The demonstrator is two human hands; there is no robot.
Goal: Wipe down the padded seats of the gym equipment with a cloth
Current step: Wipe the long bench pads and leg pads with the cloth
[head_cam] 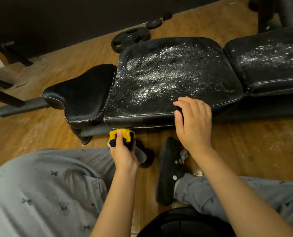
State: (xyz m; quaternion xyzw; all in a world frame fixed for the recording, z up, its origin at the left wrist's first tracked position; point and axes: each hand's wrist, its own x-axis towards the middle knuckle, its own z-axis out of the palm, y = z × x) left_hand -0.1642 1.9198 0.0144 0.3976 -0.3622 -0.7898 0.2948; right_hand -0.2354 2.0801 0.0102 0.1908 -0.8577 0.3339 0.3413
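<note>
As left hand (123, 155) grips cloth (125, 133), plates (131, 39) behind pad (168, 77), perhaps powdered.

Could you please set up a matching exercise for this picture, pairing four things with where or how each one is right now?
Things:
1. cloth
2. middle pad
3. weight plate
4. right hand

Places or states:
A. lies on the floor
B. held in the left hand
C. dusted with white specks
D. rests on the middle pad's front edge

Pairs: 1-B, 2-C, 3-A, 4-D
</note>
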